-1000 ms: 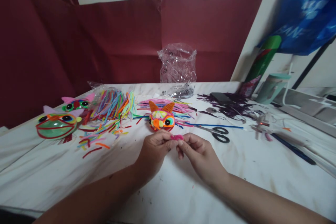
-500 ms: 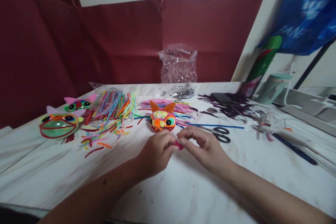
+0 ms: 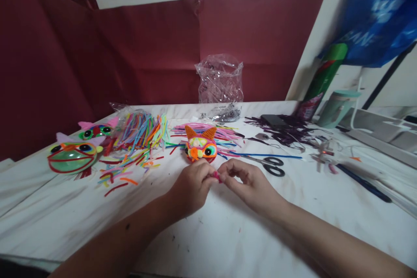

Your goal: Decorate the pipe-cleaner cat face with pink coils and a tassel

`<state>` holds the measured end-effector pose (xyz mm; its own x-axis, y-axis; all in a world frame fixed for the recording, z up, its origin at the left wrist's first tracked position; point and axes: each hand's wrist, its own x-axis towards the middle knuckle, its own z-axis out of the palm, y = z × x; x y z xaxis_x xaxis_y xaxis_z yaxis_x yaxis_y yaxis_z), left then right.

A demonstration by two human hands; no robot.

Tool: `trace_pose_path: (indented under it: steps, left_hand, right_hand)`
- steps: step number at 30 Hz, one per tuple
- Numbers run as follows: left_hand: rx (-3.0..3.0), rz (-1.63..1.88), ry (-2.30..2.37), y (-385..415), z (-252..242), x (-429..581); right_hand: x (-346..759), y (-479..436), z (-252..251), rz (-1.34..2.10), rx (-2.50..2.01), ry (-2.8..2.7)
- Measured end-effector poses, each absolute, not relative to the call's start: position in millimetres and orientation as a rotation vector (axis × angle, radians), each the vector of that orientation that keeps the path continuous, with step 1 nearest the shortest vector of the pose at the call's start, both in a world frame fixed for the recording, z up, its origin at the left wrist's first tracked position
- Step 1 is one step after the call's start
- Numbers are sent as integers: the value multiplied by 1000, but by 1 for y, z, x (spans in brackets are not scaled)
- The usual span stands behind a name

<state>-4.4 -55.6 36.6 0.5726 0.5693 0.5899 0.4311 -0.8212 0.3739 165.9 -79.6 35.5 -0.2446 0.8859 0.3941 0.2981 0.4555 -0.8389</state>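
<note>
A small bright pink piece, perhaps a curled pipe cleaner (image 3: 217,177), is pinched between my two hands; most of it is hidden by the fingers. My left hand (image 3: 192,184) is closed on its left end. From the other side, the thumb and forefinger of my right hand (image 3: 249,184) close on it too. Just beyond the hands sits a round orange figure with pointed ears and big eyes (image 3: 201,145), touched by neither hand as far as I can see. Black-handled scissors (image 3: 273,167) lie to the right of it.
Colourful pipe cleaners (image 3: 140,132) lie heaped at the left, with cut bits in front. Two more animal figures, one with a green mouth (image 3: 70,160), stand at far left. A glue gun (image 3: 325,152), a phone (image 3: 273,120) and a mint cup (image 3: 337,108) are at the right.
The fingertips of my right hand have come closer to my left and now meet at the pink piece. The view has shifted slightly.
</note>
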Motion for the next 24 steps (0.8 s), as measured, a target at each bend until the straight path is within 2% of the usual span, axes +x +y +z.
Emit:
trace_pose_path:
  steps: [6,10,16,20,24]
  left_hand:
    - [2047,1112,991,-58,43,1]
    - [1673,1102,969,-60,41,5]
    - [1449,1054,837,-59,32,6]
    - [1584,1097,825,-62,36,4]
    - [2159,1192,890,-63,44,-1]
  right_hand:
    - [164,-80,32,625,-1017,-1816]
    - [162,-82,29,631,-1013,-1802]
    - [158,-89,23,750,-898,-1722]
    - [155,-92,20,780,-911,-1669]
    - [159,-89,27,800,-918,-1694]
